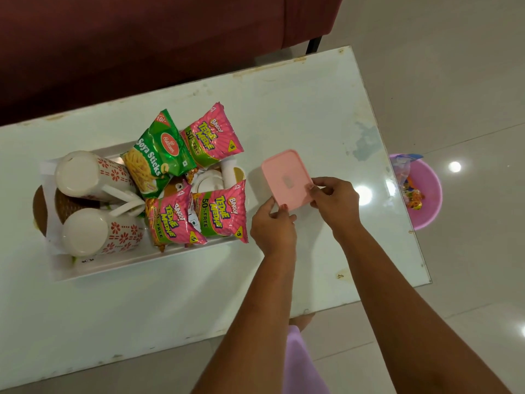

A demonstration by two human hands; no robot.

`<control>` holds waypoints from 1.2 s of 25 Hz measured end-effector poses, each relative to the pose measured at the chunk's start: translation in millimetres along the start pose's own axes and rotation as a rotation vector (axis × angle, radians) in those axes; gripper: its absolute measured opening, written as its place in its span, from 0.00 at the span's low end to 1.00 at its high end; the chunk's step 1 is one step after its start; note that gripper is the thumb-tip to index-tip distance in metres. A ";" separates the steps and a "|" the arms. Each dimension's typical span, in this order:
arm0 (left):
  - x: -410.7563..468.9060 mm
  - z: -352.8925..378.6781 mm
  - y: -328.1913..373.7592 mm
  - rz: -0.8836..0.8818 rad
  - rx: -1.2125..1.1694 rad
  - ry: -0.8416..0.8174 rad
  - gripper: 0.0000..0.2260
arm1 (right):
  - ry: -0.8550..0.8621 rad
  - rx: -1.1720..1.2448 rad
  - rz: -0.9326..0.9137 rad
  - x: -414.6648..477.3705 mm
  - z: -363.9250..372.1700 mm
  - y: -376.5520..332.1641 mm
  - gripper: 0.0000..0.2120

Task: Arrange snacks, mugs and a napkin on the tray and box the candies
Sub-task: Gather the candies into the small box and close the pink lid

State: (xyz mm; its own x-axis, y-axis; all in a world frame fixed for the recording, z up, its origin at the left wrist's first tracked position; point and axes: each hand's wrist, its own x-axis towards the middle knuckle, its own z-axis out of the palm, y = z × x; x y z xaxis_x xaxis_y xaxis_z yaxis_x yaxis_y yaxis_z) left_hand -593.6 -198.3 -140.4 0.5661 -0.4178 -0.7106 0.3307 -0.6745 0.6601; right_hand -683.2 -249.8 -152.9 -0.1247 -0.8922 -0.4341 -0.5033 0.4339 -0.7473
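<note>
A pink box with its lid on sits on the white table, right of the tray. My left hand pinches its near corner and my right hand pinches its right edge. The white tray holds two upturned white mugs with red flowers, a green soya sticks packet and three pink snack packets. A white napkin lies under the mugs. No candies show on the table.
A pink bin with wrappers stands on the tiled floor past the table's right edge. A dark red sofa runs along the far side. Brown coasters lie at the tray's left end.
</note>
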 end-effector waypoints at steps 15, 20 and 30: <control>-25.2 -12.9 22.8 0.107 0.480 -0.131 0.33 | 0.110 -0.022 0.001 -16.8 36.7 -22.6 0.12; -21.6 -21.8 27.6 0.128 0.551 -0.199 0.35 | 0.141 0.024 0.056 -19.9 41.2 -24.6 0.11; -25.8 -29.6 37.4 0.089 0.435 -0.210 0.34 | 0.059 -0.079 0.115 -28.7 37.1 -25.9 0.22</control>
State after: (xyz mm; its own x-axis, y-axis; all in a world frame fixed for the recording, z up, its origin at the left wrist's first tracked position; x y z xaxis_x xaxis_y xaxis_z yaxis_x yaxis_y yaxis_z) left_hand -573.5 -194.7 -90.1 0.3983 -0.5694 -0.7191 -0.0835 -0.8033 0.5897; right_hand -634.8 -230.8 -139.7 -0.2346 -0.8438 -0.4827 -0.5480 0.5249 -0.6513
